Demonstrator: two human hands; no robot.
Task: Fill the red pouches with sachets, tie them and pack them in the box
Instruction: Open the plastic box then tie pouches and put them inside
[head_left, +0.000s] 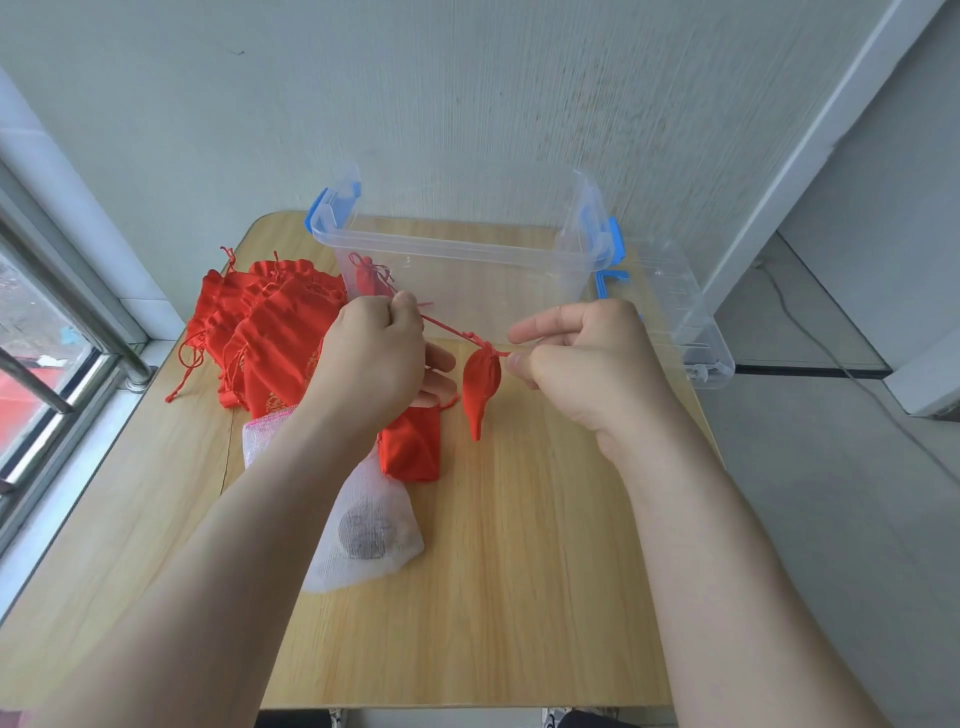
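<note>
Pouch, red, one: hangs by its cord between both hands, above the table and in front of the box. Left hand: fingers curled, pinching the cord's far end, with the cord taut. Right hand: thumb and fingers pinching the cord just beside the pouch neck. Neck: appears gathered closed. Step judged: tying. Method advised: pull level and in opposite directions so the neck cinches evenly, and hold tension while knotting or the gather may loosen. Second pouch: lies on the table under the left hand. Mesh bag: white, below the left forearm, something dark inside. Pile: red pouches, left of the box. Box: clear, open, one packed pouch inside.
</note>
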